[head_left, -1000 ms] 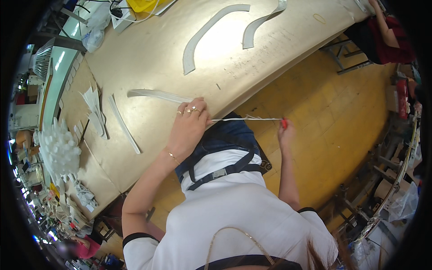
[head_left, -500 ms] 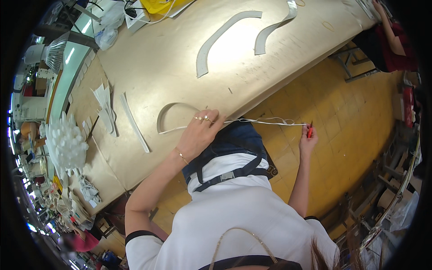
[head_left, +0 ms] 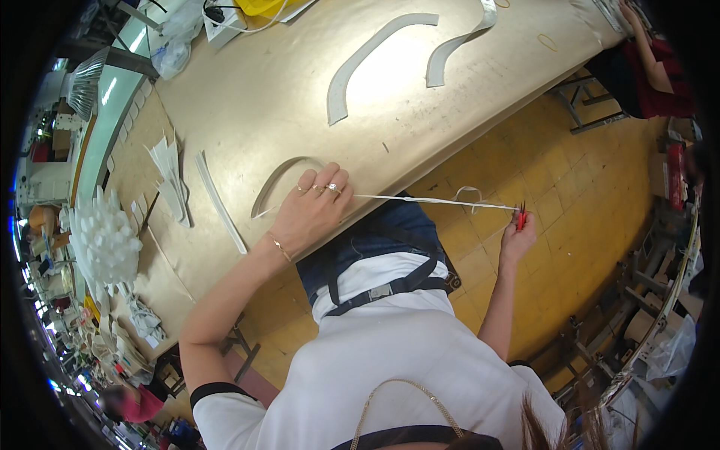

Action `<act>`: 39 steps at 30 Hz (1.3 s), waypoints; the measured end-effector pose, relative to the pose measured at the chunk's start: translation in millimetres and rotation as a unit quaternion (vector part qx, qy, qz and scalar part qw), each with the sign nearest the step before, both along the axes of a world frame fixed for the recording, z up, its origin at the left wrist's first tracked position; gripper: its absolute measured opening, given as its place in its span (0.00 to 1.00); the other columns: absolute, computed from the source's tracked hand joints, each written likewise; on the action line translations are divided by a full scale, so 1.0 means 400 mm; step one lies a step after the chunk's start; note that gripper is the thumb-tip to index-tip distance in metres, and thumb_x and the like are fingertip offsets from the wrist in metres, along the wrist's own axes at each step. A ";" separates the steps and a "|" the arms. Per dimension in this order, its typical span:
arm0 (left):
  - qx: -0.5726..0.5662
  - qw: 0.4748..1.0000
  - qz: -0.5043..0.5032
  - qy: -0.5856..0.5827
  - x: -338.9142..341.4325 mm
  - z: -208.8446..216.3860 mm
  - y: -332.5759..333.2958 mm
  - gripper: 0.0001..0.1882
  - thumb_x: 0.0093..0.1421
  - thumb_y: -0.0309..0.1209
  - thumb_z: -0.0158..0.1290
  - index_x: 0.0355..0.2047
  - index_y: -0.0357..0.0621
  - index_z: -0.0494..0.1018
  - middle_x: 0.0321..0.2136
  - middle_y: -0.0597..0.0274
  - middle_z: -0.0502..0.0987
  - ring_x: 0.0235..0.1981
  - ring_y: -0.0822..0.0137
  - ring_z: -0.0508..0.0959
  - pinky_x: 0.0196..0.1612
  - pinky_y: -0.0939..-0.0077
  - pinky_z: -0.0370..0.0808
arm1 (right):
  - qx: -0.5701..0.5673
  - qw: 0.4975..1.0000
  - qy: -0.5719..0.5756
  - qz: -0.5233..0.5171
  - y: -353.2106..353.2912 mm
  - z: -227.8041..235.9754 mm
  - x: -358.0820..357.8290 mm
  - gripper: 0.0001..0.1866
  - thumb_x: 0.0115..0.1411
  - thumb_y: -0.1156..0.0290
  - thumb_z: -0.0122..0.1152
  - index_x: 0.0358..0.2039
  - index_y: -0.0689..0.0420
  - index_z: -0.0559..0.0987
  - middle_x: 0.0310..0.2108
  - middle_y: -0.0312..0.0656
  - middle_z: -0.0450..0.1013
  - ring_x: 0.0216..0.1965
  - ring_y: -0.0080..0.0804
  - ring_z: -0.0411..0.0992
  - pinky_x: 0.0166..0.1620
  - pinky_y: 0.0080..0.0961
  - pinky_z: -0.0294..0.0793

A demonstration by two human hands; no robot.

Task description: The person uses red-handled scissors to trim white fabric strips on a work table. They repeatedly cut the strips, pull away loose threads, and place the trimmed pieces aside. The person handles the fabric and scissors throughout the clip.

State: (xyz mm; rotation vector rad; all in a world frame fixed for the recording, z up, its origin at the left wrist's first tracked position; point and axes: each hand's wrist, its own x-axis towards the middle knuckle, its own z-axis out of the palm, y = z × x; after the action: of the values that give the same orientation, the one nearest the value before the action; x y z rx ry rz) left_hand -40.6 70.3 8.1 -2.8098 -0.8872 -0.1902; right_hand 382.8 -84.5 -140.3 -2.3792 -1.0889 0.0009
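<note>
My left hand point(head_left: 313, 201) rests on the tabletop near its edge, fingers bent together over a curved grey strip point(head_left: 274, 177). From under that hand a thin white tape point(head_left: 442, 201) runs taut past the table edge to the right. At its far end my right hand point(head_left: 517, 238), closed, grips red-handled snips point(head_left: 521, 217) together with the tape, out over the floor. A small loop of the tape point(head_left: 471, 196) hangs beside the taut length. What the left fingertips pinch is hidden under the hand.
Two grey curved strips, one wide point(head_left: 339, 82) and one wavy point(head_left: 442, 60), lie farther back on the table point(head_left: 247, 97). Left are a narrow strip point(head_left: 219, 201), a fanned stack of white pieces point(head_left: 174, 180) and a white bundle point(head_left: 105, 240). Another person point(head_left: 652, 75) sits far right.
My left hand has slid left and farther onto the table, with the curved strip. My right hand has shifted slightly right, and the white tape between them is straighter.
</note>
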 end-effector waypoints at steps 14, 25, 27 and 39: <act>0.096 0.962 0.213 -0.139 -0.191 0.042 0.096 0.07 0.57 0.28 0.59 0.34 0.48 0.72 0.50 0.60 0.70 0.52 0.60 0.70 0.52 0.61 0.63 | 0.202 0.524 0.514 -0.649 -0.512 -0.283 0.411 0.05 0.62 0.66 0.50 0.30 0.47 0.65 0.22 0.31 0.64 0.15 0.21 0.59 0.19 0.18 0.60; -0.092 0.923 0.221 -0.302 -0.052 0.118 0.096 0.09 0.60 0.31 0.58 0.40 0.44 0.74 0.52 0.54 0.72 0.52 0.52 0.71 0.56 0.59 0.64 | -0.169 0.967 0.090 -0.167 -0.241 -0.237 0.320 0.17 0.58 0.70 0.58 0.48 0.61 0.74 0.36 0.45 0.74 0.35 0.34 0.73 0.41 0.33 0.76; -0.090 0.922 0.255 -0.276 -0.061 0.130 0.067 0.12 0.59 0.33 0.58 0.42 0.45 0.74 0.53 0.54 0.72 0.53 0.53 0.71 0.57 0.58 0.63 | -0.024 0.999 0.025 -0.032 -0.083 -0.104 0.201 0.20 0.60 0.72 0.59 0.52 0.64 0.74 0.42 0.47 0.76 0.42 0.36 0.74 0.47 0.29 0.74; -0.054 0.724 0.600 -0.337 -0.083 -0.006 -0.253 0.15 0.56 0.39 0.62 0.41 0.48 0.76 0.44 0.58 0.70 0.48 0.57 0.70 0.55 0.56 0.56 | -0.009 0.783 0.097 0.615 0.512 0.441 -0.659 0.28 0.51 0.55 0.73 0.49 0.55 0.77 0.46 0.42 0.70 0.33 0.36 0.77 0.37 0.32 0.77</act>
State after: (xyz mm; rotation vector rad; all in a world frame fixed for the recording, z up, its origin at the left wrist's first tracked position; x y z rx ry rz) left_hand -73.8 -30.9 5.7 -1.5851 -2.6527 -0.9485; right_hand 119.1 120.2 36.1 -1.2158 -2.2773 0.6820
